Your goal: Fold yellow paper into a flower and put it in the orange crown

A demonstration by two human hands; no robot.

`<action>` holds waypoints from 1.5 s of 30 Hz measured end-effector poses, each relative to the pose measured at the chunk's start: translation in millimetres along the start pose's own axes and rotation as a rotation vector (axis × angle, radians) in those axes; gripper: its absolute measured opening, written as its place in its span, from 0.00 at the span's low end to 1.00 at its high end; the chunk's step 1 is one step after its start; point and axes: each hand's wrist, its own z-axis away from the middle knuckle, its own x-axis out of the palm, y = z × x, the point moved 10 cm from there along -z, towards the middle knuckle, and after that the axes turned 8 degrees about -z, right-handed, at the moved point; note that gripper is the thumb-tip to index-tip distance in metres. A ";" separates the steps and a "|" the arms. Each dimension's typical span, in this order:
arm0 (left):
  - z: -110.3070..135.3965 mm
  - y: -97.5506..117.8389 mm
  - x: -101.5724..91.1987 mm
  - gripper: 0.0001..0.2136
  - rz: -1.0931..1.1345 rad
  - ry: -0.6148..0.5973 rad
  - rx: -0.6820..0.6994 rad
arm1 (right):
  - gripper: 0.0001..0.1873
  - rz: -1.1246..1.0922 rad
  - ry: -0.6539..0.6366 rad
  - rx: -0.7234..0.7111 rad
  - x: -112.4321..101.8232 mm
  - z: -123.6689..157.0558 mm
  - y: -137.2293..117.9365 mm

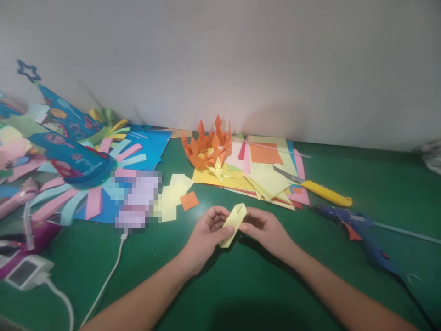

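A folded strip of pale yellow paper [233, 224] is held up over the green table, slanting with its top end to the right. My left hand [208, 234] grips its lower part, thumb across the front. My right hand [263, 230] has thumb and fingers closed at its upper right edge; the fingertips behind the paper are hidden. Just beyond lie a small orange paper square [189, 201] and pale yellow paper sheets [172, 197]. Farther back are a pale yellow folded paper flower [219, 170] and an orange folded paper crown [206, 147].
Stacked coloured paper [272, 181] lies at the back, with a yellow utility knife [325, 193] beside it, blade bared. A blue glue gun [365, 234] rests at right. Decorated blue cones [76, 158], a blurred-out phone-like object [139, 200] and a white cable [110, 278] occupy the left.
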 end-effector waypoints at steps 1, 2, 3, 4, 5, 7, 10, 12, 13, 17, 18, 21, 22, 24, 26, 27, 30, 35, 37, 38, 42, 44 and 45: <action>1.3 -2.4 4.2 0.12 0.017 -0.022 -0.010 | 0.13 0.019 0.028 0.026 -0.3 0.7 2.7; 2.2 -4.7 7.8 0.12 0.024 -0.042 -0.016 | 0.13 0.033 0.050 0.046 -0.4 1.7 4.9; 2.6 -7.0 10.2 0.12 0.021 -0.052 -0.022 | 0.14 0.040 0.066 0.065 -0.5 2.6 7.1; 2.6 -9.0 11.4 0.13 0.009 -0.056 -0.024 | 0.15 0.040 0.076 0.083 -0.4 3.5 9.0; 2.1 -10.5 11.4 0.13 -0.013 -0.053 -0.023 | 0.15 0.035 0.078 0.098 -0.1 4.1 10.6; 0.7 -11.4 9.5 0.14 -0.077 -0.038 -0.005 | 0.15 0.013 0.074 0.122 0.7 4.8 12.9; -1.0 -9.2 6.9 0.14 -0.156 -0.029 0.024 | 0.16 -0.015 0.072 0.145 1.7 5.0 13.3; -1.6 -5.8 4.6 0.13 -0.197 -0.019 0.041 | 0.16 -0.029 0.067 0.157 3.7 5.4 12.4; -1.8 -3.0 2.5 0.12 -0.225 -0.004 0.057 | 0.16 -0.034 0.064 0.159 5.0 5.7 11.6; -2.1 5.5 -8.3 0.11 -0.336 0.085 0.097 | 0.17 -0.007 0.036 0.129 10.7 6.6 6.8; -2.4 4.7 -10.2 0.11 -0.341 0.095 0.085 | 0.17 0.008 0.033 0.121 11.3 6.7 6.3; -3.0 -0.1 -14.6 0.11 -0.309 0.118 0.031 | 0.15 0.029 0.013 0.111 12.6 6.9 7.8; -3.0 -1.6 -15.6 0.11 -0.293 0.125 0.012 | 0.14 0.031 0.002 0.107 13.2 6.9 8.4; -2.6 -3.2 -16.2 0.11 -0.265 0.134 -0.017 | 0.13 0.038 -0.018 0.098 14.3 7.0 9.1; -2.2 -2.7 -15.0 0.11 -0.237 0.133 -0.025 | 0.12 0.053 -0.024 0.093 14.6 7.2 9.3; -2.0 -1.9 -14.3 0.10 -0.219 0.134 -0.023 | 0.12 0.062 -0.024 0.093 14.7 7.4 9.4; -0.8 -0.3 -13.4 0.11 -0.162 0.139 -0.015 | 0.13 0.078 -0.025 0.096 15.8 7.9 8.6; 1.8 -0.7 -13.4 0.11 -0.144 0.133 0.011 | 0.15 0.078 -0.022 0.104 16.9 8.5 8.0; 2.2 -1.0 -13.1 0.11 -0.144 0.129 0.019 | 0.15 0.070 -0.025 0.116 17.2 8.8 9.5; 2.2 -1.2 -12.8 0.12 -0.137 0.128 0.018 | 0.15 0.070 -0.027 0.121 17.3 8.9 10.3; 1.9 0.3 -10.5 0.12 -0.114 0.119 0.005 | 0.15 0.079 -0.023 0.125 16.3 9.0 11.9; 1.7 1.3 -8.9 0.12 -0.112 0.110 -0.001 | 0.16 0.076 -0.009 0.124 14.7 8.7 11.7; 1.6 1.0 -7.6 0.13 -0.111 0.100 -0.008 | 0.16 0.066 0.000 0.124 13.7 8.5 11.4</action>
